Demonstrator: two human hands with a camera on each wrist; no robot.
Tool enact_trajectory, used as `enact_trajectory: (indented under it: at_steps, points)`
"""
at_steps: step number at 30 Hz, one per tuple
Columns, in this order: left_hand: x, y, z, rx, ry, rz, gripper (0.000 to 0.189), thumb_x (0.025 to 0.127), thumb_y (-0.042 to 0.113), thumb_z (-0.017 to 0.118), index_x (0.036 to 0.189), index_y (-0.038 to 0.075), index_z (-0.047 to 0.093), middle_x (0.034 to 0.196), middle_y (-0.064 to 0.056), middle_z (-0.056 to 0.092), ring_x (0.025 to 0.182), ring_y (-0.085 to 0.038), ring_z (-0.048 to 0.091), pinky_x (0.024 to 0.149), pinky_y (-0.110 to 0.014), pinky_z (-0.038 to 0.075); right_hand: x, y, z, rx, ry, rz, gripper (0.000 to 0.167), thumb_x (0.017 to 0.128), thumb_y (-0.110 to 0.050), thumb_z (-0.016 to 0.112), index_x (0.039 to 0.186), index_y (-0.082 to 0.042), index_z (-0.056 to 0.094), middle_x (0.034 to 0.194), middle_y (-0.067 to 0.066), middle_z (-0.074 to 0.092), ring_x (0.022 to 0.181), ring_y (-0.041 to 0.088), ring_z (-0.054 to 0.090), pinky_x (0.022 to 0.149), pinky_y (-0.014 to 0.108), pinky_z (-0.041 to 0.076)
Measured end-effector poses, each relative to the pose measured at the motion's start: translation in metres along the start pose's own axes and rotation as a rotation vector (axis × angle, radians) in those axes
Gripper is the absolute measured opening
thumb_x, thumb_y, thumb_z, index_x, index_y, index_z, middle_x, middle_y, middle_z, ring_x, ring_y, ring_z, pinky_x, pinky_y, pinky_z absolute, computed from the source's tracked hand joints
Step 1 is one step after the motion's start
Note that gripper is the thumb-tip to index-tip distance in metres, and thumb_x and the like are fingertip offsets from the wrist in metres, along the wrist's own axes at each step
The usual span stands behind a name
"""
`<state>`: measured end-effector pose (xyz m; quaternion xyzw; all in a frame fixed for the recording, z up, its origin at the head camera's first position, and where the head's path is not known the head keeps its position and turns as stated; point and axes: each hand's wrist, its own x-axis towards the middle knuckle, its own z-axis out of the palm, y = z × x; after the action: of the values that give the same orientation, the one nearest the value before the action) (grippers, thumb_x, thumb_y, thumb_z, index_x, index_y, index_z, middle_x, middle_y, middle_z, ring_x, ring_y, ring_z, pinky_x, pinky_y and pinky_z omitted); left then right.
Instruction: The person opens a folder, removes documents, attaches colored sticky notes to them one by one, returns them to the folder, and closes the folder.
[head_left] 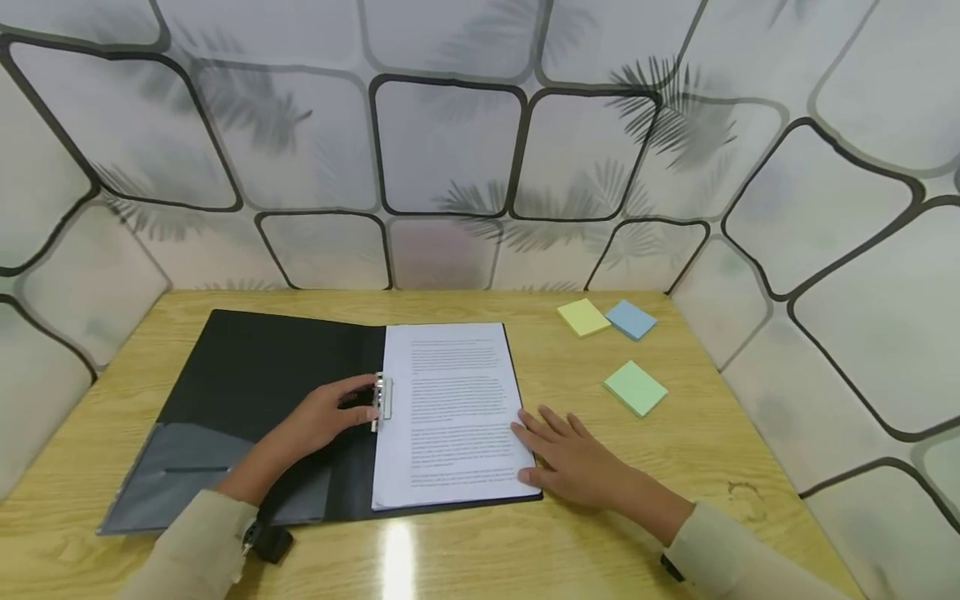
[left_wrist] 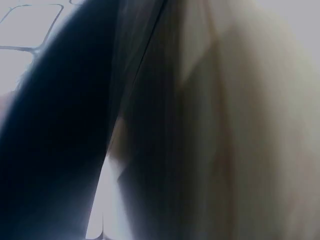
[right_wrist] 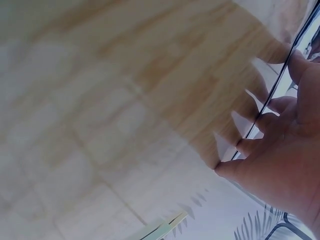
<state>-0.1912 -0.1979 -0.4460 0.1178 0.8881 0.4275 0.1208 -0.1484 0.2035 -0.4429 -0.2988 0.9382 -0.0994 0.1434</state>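
Observation:
A black folder (head_left: 277,358) lies spread flat on the wooden table, with a stack of printed sheets (head_left: 453,417) on its right side. A metal clip (head_left: 384,398) sits at the left edge of the sheets, by the folder's spine. My left hand (head_left: 318,421) holds this clip between thumb and fingers. My right hand (head_left: 573,458) rests with spread, straight fingers on the lower right edge of the sheets. In the right wrist view, the fingertips of the right hand (right_wrist: 280,135) meet the folder's edge. Dark, blurred shapes fill the left wrist view, and the left hand cannot be made out there.
Yellow (head_left: 583,317) and blue sticky notes (head_left: 631,320) lie at the back right of the table (head_left: 570,558), with green sticky notes (head_left: 636,388) nearer. A clear pocket (head_left: 187,475) covers the folder's lower left. Patterned panels (head_left: 450,150) stand behind and at both sides.

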Motion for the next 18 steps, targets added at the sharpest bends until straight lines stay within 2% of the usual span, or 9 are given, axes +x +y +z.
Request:
enact_trajectory:
  at_steps: [2, 5, 8, 11, 14, 18]
  points:
    - [-0.003, 0.001, -0.003, -0.038, 0.021, 0.006, 0.057, 0.099, 0.029, 0.067, 0.147, 0.004, 0.050, 0.149, -0.022, 0.051, 0.136, -0.043, 0.048, 0.106, -0.055, 0.046, 0.000, 0.000, -0.001, 0.006, -0.004, 0.003, 0.072, 0.103, -0.058, 0.042, 0.162, -0.020, 0.025, 0.169, 0.002, 0.016, 0.157, 0.035, 0.006, 0.121, 0.066, 0.009]
    - [-0.008, 0.003, -0.004, -0.049, 0.062, 0.032, 0.043, 0.100, 0.027, 0.065, 0.138, 0.006, 0.061, 0.140, -0.017, 0.060, 0.128, -0.035, 0.057, 0.099, -0.048, 0.052, -0.001, -0.001, -0.001, 0.028, -0.019, 0.012, 0.072, 0.103, -0.059, 0.042, 0.162, -0.021, 0.024, 0.169, 0.000, 0.015, 0.157, 0.035, 0.005, 0.121, 0.066, 0.007]
    - [-0.012, 0.005, -0.003, -0.023, 0.087, 0.052, 0.036, 0.099, 0.027, 0.066, 0.131, 0.010, 0.068, 0.135, -0.014, 0.065, 0.120, -0.028, 0.061, 0.092, -0.038, 0.055, -0.001, -0.001, -0.002, 0.052, -0.029, 0.017, 0.073, 0.103, -0.059, 0.042, 0.162, -0.021, 0.024, 0.169, -0.001, 0.014, 0.157, 0.034, 0.003, 0.121, 0.066, 0.006]
    - [-0.015, 0.008, -0.002, -0.038, 0.103, 0.086, 0.033, 0.097, 0.023, 0.068, 0.128, 0.010, 0.070, 0.133, -0.013, 0.066, 0.118, -0.025, 0.063, 0.088, -0.032, 0.055, -0.001, -0.001, -0.002, 0.057, -0.028, 0.014, 0.073, 0.103, -0.060, 0.041, 0.162, -0.021, 0.024, 0.169, 0.000, 0.015, 0.157, 0.035, 0.004, 0.120, 0.067, 0.007]
    - [-0.013, 0.008, 0.000, -0.040, 0.132, 0.117, 0.030, 0.096, 0.016, 0.069, 0.125, 0.010, 0.072, 0.132, -0.013, 0.067, 0.118, -0.027, 0.064, 0.087, -0.030, 0.056, -0.001, 0.000, -0.002, 0.052, -0.030, 0.019, 0.073, 0.103, -0.060, 0.042, 0.162, -0.022, 0.023, 0.169, -0.001, 0.014, 0.157, 0.034, 0.003, 0.121, 0.067, 0.006]
    - [-0.008, 0.009, 0.001, -0.008, 0.185, 0.144, 0.025, 0.096, 0.009, 0.068, 0.119, 0.010, 0.075, 0.127, -0.013, 0.069, 0.117, -0.030, 0.065, 0.088, -0.036, 0.057, -0.001, 0.001, 0.000, 0.042, -0.030, 0.026, 0.073, 0.102, -0.060, 0.043, 0.162, -0.023, 0.023, 0.169, -0.002, 0.013, 0.157, 0.033, 0.003, 0.121, 0.066, 0.007]
